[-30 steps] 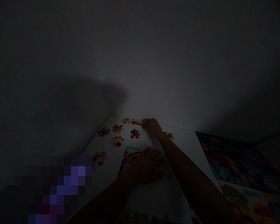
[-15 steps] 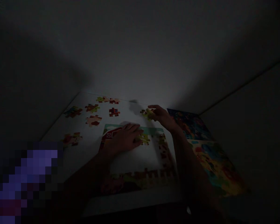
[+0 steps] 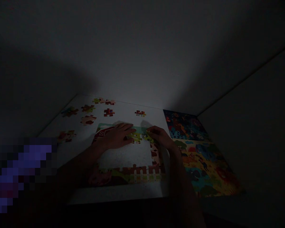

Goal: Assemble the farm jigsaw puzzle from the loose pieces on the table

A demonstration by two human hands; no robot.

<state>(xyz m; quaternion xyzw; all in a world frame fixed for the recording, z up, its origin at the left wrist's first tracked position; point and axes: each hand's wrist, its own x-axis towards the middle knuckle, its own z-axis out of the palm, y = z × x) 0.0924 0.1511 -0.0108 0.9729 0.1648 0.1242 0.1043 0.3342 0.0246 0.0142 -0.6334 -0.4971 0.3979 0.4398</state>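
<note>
- Toward the far edge of the desk (image 3: 127, 114), above the puzzle's right-hand strip (image 3: 156, 155), lay the green piece (image 3: 147, 137).
- The right hand (image 3: 159, 135) was nearer: its fingertips were closed on that piece, which lay to the left of the palm; the thumb was too dark to make out.
- Beyond the piece's left side was the yellow-green section (image 3: 136, 138) of the top strip; whether the two touched, I could not tell.
- Its long axis, if any, was hidden by fingers and gloom.
- The left hand (image 3: 117, 136) was flat on the top strip, fingers apart, gripping nothing visible.
- One loose piece (image 3: 140, 113) lay near the desk's far edge; others (image 3: 88, 120) lay toward its far left corner.
</note>
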